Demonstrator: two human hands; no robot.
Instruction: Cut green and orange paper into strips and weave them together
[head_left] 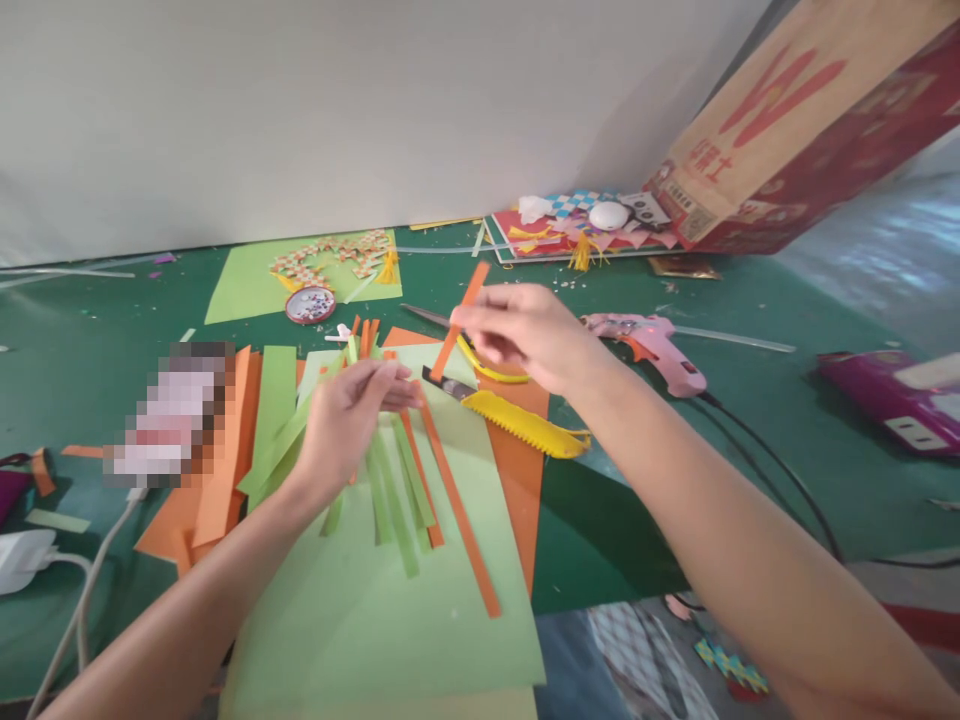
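My right hand (525, 330) pinches a short orange paper strip (470, 300) between thumb and fingers, raised above the work. My left hand (360, 410) is closed, its fingertips on a long orange paper strip (461, 505) that slants down across a pale green sheet (375, 640). Around and under the left hand lies a loose bundle of green paper strips (386, 500) with a few orange ones. Just right of the strips lies a utility knife (521, 422) with a yellow handle. Yellow-handled scissors (491, 372) lie partly hidden behind my right hand.
A pink glue gun (660, 350) with a black cord lies at right. Behind are a dish of beads (310, 304), woven paper pieces (337, 258) and a paper bag (795, 130). A blurred phone (172, 415) on a cable and orange folded paper (225, 450) lie at left.
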